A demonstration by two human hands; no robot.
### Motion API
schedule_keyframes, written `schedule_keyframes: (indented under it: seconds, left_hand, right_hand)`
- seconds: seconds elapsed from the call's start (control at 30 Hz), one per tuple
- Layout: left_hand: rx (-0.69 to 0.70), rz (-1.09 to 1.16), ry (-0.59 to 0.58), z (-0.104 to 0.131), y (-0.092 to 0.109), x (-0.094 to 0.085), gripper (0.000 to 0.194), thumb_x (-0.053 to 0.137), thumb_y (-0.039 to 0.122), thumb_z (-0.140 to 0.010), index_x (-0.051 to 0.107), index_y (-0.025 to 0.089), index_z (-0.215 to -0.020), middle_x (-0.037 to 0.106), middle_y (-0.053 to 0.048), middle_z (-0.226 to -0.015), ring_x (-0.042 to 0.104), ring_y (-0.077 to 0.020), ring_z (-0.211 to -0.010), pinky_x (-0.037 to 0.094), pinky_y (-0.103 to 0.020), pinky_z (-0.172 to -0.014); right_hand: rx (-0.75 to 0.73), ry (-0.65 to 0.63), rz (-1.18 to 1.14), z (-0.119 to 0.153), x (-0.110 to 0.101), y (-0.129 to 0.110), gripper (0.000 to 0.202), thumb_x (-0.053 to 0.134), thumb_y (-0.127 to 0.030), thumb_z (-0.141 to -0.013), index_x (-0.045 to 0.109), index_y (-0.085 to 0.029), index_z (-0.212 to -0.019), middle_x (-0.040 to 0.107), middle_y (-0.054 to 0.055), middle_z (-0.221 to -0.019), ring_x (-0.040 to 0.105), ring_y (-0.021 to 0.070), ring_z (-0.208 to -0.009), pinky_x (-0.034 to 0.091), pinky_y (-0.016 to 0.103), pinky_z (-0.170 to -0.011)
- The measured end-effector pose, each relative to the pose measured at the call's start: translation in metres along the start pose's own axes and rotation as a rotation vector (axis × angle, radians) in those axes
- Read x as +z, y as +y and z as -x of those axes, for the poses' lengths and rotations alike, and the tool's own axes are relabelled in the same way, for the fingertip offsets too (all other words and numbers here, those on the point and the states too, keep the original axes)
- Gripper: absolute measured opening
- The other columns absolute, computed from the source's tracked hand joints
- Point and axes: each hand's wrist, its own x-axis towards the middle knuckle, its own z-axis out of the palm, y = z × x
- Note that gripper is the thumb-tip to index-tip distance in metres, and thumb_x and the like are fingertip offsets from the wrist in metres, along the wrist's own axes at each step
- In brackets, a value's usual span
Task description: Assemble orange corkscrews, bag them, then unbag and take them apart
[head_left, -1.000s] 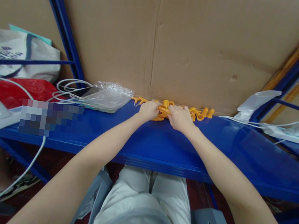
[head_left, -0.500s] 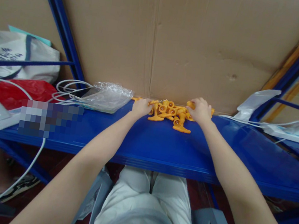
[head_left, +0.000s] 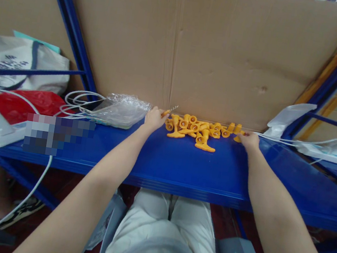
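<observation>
Setting: person sat at a blue shelf (head_left: 182, 162) backed by a cardboard sheet (head_left: 229, 55); both bare arms reached forward to the back edge.

Work in hand: a heap of orange plastic pieces (head_left: 198, 130), small flared-foot parts with round cupped ends, lay against the cardboard at the middle of the shelf. The two hands sat at either end of the heap, so the step looked like spreading or sorting the pieces.

Left hand (head_left: 153, 119): at the left end of the heap, fingers curled around one orange piece (head_left: 167, 112) that poked out past the knuckles; a thin pale sliver showed at its tip, too small to identify.

Right hand (head_left: 249, 140): at the right end of the heap, fingers bent down onto an outlying orange piece (head_left: 238, 138); whether it pinched the piece or merely pressed on it could not be told.

Nearby: crumpled clear plastic bag (head_left: 120, 108) just left of the left hand, white cable coils (head_left: 75, 102) beyond it; white cable (head_left: 280, 139) running off past the right hand.

Next move, judged: any pickup from the heap called for a fine fingertip pinch, since the pieces lay tangled and touching, and a careless pull would likely drag neighbours toward the front edge.
</observation>
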Motion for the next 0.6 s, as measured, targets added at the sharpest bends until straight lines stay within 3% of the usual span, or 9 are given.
schedule_keyframes:
  seconds: [0.13,0.3,0.6]
  left_hand:
    - [-0.053,0.041,-0.012,-0.002,-0.006,-0.002,0.031,0.051,0.033,-0.097,0.073,0.022,-0.115,0.072,-0.01,-0.116,0.067,-0.0244,-0.11,0.051,-0.03,-0.091]
    - [-0.105,0.102,-0.058,-0.002,-0.012,-0.004,0.031,0.053,0.028,-0.096,0.074,0.024,-0.118,0.077,-0.009,-0.107,0.07,-0.0225,-0.107,0.052,-0.029,-0.09]
    - [-0.096,0.039,-0.087,-0.003,-0.018,0.003,0.032,0.054,0.023,-0.091,0.076,0.03,-0.113,0.074,-0.004,-0.119,0.067,-0.023,-0.112,0.053,-0.031,-0.094]
  right_hand:
    - [0.212,-0.098,-0.196,0.001,0.004,-0.006,0.011,0.069,-0.016,-0.072,0.072,-0.014,-0.082,0.071,0.008,-0.075,0.07,0.0223,-0.078,0.054,0.03,-0.07]
    - [0.189,-0.195,-0.207,0.005,0.003,-0.017,0.006,0.064,-0.015,-0.075,0.07,-0.014,-0.076,0.073,0.012,-0.085,0.07,0.0226,-0.085,0.055,0.031,-0.074]
    - [0.071,-0.285,-0.128,0.011,0.006,-0.017,0.016,0.057,-0.012,-0.08,0.072,-0.015,-0.084,0.074,0.013,-0.108,0.068,0.0264,-0.109,0.05,0.036,-0.097]
